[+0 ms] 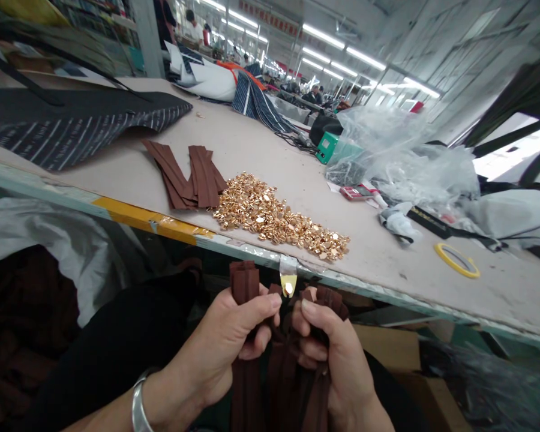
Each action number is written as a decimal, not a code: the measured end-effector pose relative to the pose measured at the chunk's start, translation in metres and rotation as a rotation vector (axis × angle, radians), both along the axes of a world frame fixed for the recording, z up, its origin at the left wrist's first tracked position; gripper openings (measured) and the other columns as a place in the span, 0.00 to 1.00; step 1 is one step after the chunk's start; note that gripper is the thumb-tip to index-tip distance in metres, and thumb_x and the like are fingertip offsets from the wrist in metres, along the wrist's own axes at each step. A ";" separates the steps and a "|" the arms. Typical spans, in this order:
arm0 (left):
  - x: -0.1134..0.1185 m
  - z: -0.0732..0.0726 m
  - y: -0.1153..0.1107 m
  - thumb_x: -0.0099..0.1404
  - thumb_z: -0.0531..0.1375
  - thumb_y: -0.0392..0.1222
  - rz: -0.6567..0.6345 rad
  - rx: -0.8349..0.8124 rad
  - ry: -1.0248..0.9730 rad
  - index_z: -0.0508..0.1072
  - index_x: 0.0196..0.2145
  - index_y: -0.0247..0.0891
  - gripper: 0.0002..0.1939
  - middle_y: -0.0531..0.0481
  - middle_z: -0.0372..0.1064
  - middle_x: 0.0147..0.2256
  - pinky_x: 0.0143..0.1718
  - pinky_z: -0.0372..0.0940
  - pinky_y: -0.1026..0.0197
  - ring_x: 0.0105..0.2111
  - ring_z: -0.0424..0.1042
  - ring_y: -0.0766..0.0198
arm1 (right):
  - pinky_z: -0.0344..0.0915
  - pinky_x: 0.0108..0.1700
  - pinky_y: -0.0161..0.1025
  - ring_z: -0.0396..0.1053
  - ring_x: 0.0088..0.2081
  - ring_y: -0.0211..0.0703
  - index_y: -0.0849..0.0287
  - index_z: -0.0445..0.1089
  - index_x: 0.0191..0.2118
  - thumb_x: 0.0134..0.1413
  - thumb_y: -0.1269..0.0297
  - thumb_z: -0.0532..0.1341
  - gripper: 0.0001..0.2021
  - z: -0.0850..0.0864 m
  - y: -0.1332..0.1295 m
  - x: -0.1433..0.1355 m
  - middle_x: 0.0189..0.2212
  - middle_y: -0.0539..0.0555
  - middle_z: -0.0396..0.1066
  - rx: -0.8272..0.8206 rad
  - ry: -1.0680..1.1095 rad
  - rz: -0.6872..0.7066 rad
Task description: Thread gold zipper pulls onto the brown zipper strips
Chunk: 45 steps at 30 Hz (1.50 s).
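My left hand (227, 336) is closed around a bundle of brown zipper strips (245, 282), thumb pressed on top near the strip ends. Facing it, my right hand (337, 342) pinches more brown zipper strips (335, 300) between thumb and fingers. The long ends hang down below both hands. Between the hands, a small yellow holder (288, 279) is taped to the table edge, with a shiny gold piece on its tip. Just behind lies a heap of small gold zipper sliders (270, 213), beside a few flat brown strips (202, 180).
Black striped fabric (85, 123) covers the table's left end. Clear plastic bags (400, 150), a green box (327, 147) and a yellow tape roll (456, 260) lie to the right. A cardboard box (387, 348) stands below the table edge (387, 288).
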<state>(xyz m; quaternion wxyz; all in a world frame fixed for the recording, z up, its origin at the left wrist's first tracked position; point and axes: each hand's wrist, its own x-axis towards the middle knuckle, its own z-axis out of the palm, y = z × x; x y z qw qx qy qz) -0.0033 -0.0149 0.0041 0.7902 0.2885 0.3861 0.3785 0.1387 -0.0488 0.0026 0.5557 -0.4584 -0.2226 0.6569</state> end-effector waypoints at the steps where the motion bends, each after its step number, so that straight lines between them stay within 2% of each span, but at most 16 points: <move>1: 0.001 0.001 0.000 0.56 0.64 0.45 -0.007 -0.004 0.022 0.66 0.23 0.35 0.13 0.58 0.60 0.19 0.14 0.40 0.71 0.14 0.50 0.79 | 0.41 0.14 0.23 0.40 0.14 0.22 0.59 0.60 0.24 0.47 0.63 0.67 0.14 0.000 0.001 0.000 0.18 0.42 0.60 -0.012 0.020 0.004; 7: 0.003 0.003 0.001 0.52 0.64 0.44 -0.023 -0.026 0.043 0.65 0.22 0.36 0.13 0.58 0.60 0.19 0.14 0.40 0.72 0.13 0.51 0.78 | 0.42 0.13 0.21 0.42 0.13 0.22 0.58 0.57 0.25 0.45 0.65 0.67 0.15 0.001 0.005 -0.003 0.17 0.41 0.61 -0.066 0.040 0.016; 12: 0.005 0.004 0.003 0.52 0.64 0.44 -0.046 -0.024 0.048 0.66 0.22 0.35 0.13 0.53 0.65 0.20 0.14 0.39 0.72 0.13 0.51 0.79 | 0.42 0.13 0.21 0.43 0.13 0.22 0.59 0.59 0.25 0.44 0.64 0.68 0.15 0.001 0.008 -0.004 0.16 0.41 0.62 -0.089 0.022 0.014; 19: 0.007 0.004 0.006 0.53 0.64 0.43 -0.020 -0.010 0.043 0.66 0.21 0.35 0.12 0.52 0.69 0.21 0.13 0.40 0.72 0.12 0.52 0.78 | 0.43 0.13 0.21 0.44 0.13 0.21 0.61 0.61 0.24 0.45 0.64 0.68 0.14 0.001 0.012 -0.005 0.17 0.42 0.62 -0.070 0.036 0.032; 22: 0.008 0.004 0.007 0.53 0.64 0.43 -0.011 -0.007 0.047 0.67 0.21 0.35 0.12 0.54 0.67 0.19 0.13 0.41 0.73 0.12 0.52 0.78 | 0.43 0.13 0.21 0.44 0.13 0.21 0.61 0.62 0.23 0.46 0.64 0.67 0.13 0.000 0.012 -0.006 0.17 0.43 0.62 -0.046 0.046 0.042; 25: 0.009 0.004 0.007 0.53 0.65 0.43 0.000 0.030 0.054 0.68 0.21 0.35 0.12 0.55 0.66 0.19 0.14 0.44 0.73 0.13 0.53 0.78 | 0.44 0.13 0.22 0.43 0.13 0.22 0.61 0.63 0.23 0.47 0.64 0.67 0.13 -0.002 0.012 -0.007 0.17 0.43 0.63 -0.025 0.023 0.020; 29: 0.009 0.005 0.008 0.54 0.65 0.41 0.021 0.130 0.097 0.70 0.21 0.35 0.10 0.54 0.68 0.20 0.16 0.52 0.71 0.15 0.57 0.76 | 0.45 0.13 0.22 0.44 0.13 0.22 0.61 0.63 0.24 0.46 0.62 0.69 0.14 -0.004 0.012 -0.009 0.16 0.42 0.60 0.010 -0.005 -0.035; 33: 0.008 0.000 0.008 0.57 0.64 0.42 0.001 0.216 0.165 0.71 0.23 0.36 0.10 0.53 0.69 0.21 0.20 0.57 0.69 0.17 0.61 0.73 | 0.45 0.13 0.22 0.44 0.13 0.23 0.61 0.64 0.24 0.48 0.61 0.69 0.14 -0.005 0.012 -0.009 0.15 0.41 0.59 0.027 -0.013 -0.016; 38: 0.004 -0.006 0.006 0.60 0.63 0.44 -0.026 0.223 0.181 0.70 0.25 0.37 0.10 0.52 0.70 0.23 0.24 0.60 0.67 0.21 0.65 0.69 | 0.45 0.14 0.22 0.45 0.13 0.22 0.61 0.64 0.25 0.48 0.62 0.69 0.13 -0.005 0.010 -0.008 0.18 0.43 0.63 0.023 -0.017 -0.026; 45: 0.003 -0.002 0.004 0.59 0.63 0.42 -0.001 0.183 0.134 0.69 0.24 0.37 0.10 0.54 0.71 0.22 0.20 0.56 0.70 0.17 0.59 0.74 | 0.43 0.14 0.22 0.43 0.13 0.22 0.61 0.63 0.24 0.49 0.62 0.67 0.13 -0.005 0.008 -0.010 0.17 0.42 0.61 -0.011 0.037 -0.007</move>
